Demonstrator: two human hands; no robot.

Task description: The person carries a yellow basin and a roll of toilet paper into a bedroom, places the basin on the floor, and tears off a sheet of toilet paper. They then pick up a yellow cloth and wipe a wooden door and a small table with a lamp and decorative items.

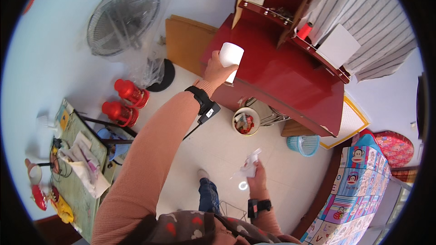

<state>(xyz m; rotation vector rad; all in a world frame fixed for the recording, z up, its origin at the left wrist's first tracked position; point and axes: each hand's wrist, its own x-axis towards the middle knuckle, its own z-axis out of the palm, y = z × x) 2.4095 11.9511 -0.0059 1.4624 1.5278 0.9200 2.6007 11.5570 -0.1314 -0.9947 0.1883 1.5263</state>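
Note:
My left hand point(217, 70) grips a white cylinder point(232, 54), which looks like a paper roll, at the near left edge of the dark red desk point(272, 75). The fingers wrap round its left side and the thumb lies across its front. Whether the cylinder's base touches the desk I cannot tell. Lower down, over the floor, my right hand point(258, 177) holds a crumpled, whitish, partly see-through wrapper or tissue point(250, 167). Both wrists wear black straps.
A bin with litter point(234, 122) and a blue basket point(303, 145) stand by the desk. Two red thermos flasks point(120, 113), a plastic-covered fan point(124, 18) and a cluttered table point(76, 197) are at left. A bed point(351, 190) lies right; a wire frame point(235, 211) is near my legs.

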